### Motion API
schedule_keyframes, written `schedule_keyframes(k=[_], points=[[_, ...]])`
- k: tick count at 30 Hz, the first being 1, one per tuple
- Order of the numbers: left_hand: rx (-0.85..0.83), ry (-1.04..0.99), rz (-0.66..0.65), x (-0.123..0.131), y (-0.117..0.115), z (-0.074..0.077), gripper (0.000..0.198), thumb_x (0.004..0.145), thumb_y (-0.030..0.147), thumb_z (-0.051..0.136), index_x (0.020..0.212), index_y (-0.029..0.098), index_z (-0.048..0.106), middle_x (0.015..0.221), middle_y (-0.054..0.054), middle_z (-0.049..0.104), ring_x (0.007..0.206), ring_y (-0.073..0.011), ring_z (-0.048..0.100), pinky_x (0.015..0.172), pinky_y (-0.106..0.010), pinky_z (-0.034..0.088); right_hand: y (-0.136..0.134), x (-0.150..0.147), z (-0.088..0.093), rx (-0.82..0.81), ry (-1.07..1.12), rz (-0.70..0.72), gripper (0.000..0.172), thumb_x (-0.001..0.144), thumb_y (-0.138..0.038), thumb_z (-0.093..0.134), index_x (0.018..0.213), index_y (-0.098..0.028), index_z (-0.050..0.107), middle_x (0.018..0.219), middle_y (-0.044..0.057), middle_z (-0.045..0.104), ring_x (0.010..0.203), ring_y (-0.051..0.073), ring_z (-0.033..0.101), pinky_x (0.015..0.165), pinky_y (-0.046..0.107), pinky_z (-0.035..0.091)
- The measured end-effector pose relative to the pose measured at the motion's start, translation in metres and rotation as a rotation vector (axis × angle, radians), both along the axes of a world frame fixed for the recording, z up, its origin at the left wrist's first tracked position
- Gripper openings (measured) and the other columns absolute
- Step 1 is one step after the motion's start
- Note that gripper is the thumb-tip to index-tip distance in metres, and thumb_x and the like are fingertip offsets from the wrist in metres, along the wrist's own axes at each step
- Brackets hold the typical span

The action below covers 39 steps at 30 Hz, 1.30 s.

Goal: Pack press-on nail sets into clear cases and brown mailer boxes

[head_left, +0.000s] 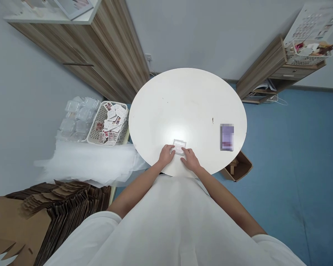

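A small flat, clear-and-white plastic case [179, 146] lies near the front edge of the round white table. What is inside it is too small to make out. At the case's left side is my left hand [166, 155], with thumb and forefinger closed on that edge. My right hand [191, 159] grips the opposite side, its fingertips on the upper right corner and its thumb lower down. Both palms face down, close to the tabletop [187, 99].
A purple pixelated item [226, 137] lies at the table's right. To the left stand a white basket [90, 137] of printed cards, clear plastic boxes [77, 117], white translucent sheets [91, 160] and folded brown cardboard [19, 218]. An open carton [242, 168] sits below the table's right edge.
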State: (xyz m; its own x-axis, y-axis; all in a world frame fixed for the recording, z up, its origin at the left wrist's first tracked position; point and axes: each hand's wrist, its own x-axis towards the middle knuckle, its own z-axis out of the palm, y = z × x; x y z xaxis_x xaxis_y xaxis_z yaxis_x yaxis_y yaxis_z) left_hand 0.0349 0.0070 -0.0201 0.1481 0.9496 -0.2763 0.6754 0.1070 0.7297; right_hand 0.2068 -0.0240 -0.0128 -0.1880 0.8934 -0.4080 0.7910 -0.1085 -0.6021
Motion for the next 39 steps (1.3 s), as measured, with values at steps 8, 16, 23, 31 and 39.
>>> schedule_keyframes(k=[8,16,23,31,39], points=[[-0.149,-0.082,0.264,0.011,-0.014,0.000,0.035,0.078,0.026,0.052,0.113,0.019,0.050,0.111,-0.009,0.053,0.100,-0.0200,0.052,0.080,-0.034,0.047,-0.005,0.005,-0.009,-0.109,0.293,-0.115,0.068,0.074,-0.033,0.054,0.134,-0.028,0.024,0.122,0.008,0.037,0.104,0.020,0.048,0.087,0.037,0.045],[-0.204,-0.219,0.294,0.010,-0.024,-0.003,0.045,0.079,0.025,0.053,0.123,0.021,0.045,0.117,-0.010,0.052,0.096,-0.0185,0.056,0.078,-0.032,0.049,0.003,-0.005,-0.004,-0.170,0.395,-0.253,0.063,0.073,-0.035,0.054,0.131,-0.027,0.030,0.129,0.010,0.038,0.106,0.022,0.050,0.083,0.037,0.049],[-0.165,-0.262,0.345,-0.035,-0.002,-0.001,0.045,0.079,0.024,0.053,0.122,0.021,0.045,0.117,-0.011,0.049,0.096,-0.0181,0.055,0.081,-0.033,0.049,0.030,-0.056,0.001,-0.190,0.379,-0.257,0.063,0.072,-0.035,0.054,0.130,-0.025,0.031,0.132,0.009,0.038,0.109,0.022,0.049,0.087,0.037,0.047],[-0.081,-0.226,0.374,-0.131,0.042,-0.007,0.051,0.078,0.026,0.052,0.126,0.020,0.037,0.123,-0.010,0.046,0.106,-0.0204,0.050,0.088,-0.036,0.044,0.084,-0.159,0.007,-0.185,0.397,-0.229,0.063,0.071,-0.032,0.055,0.130,-0.024,0.033,0.132,0.009,0.039,0.111,0.022,0.047,0.089,0.037,0.046],[-0.027,-0.189,0.361,-0.185,0.082,-0.008,0.046,0.078,0.025,0.051,0.122,0.019,0.042,0.123,-0.011,0.045,0.108,-0.0212,0.049,0.087,-0.034,0.044,0.134,-0.214,0.008,-0.196,0.440,-0.241,0.061,0.070,-0.029,0.057,0.128,-0.024,0.038,0.135,0.006,0.037,0.111,0.021,0.046,0.088,0.036,0.046]])
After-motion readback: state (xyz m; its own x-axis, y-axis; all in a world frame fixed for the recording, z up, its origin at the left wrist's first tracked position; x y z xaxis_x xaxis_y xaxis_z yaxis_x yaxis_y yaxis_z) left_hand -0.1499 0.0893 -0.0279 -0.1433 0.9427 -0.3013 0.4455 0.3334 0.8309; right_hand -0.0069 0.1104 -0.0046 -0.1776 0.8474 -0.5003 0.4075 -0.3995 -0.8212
